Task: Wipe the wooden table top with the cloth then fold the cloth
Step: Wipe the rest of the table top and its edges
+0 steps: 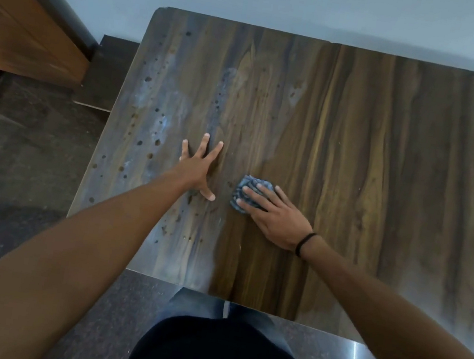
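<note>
The wooden table top (368, 167) fills the middle and right of the head view. Dark spots and pale smears cover its left part. A bunched blue striped cloth (242, 184) lies on the wood near the table's middle. My right hand (273, 215) presses flat on the cloth with straight fingers, and hides its right half. My left hand (200, 168) rests flat on the bare wood just left of the cloth, fingers spread, touching nothing else.
The table's back edge meets a pale wall (285, 0). A wooden cabinet (21, 36) stands at the far left beyond a dark stone floor (18, 164). My legs (220, 353) stand at the table's front edge.
</note>
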